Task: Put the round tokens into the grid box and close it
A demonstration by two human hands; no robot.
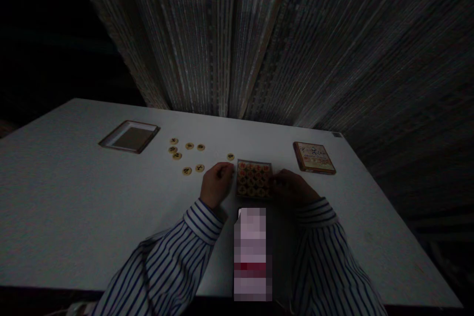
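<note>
Between my two hands, a small clear-sided box holds rows of round xiangqi pieces, some marked red and others dark. My left hand is closed beside the box's left edge with its fingers curled; whatever is in them is hidden. On the opposite side, my right hand has its fingers closed at the box's right edge, deep in shadow. One loose xiangqi piece lies just beyond my left hand. More loose pieces, among them a xiangqi piece, are scattered on the white table to the left.
An open shallow box part lies at the table's far left. A printed box lid rests at the right. A pixelated pinkish object appears between my forearms. Striped curtains hang behind the white table. The light is dim.
</note>
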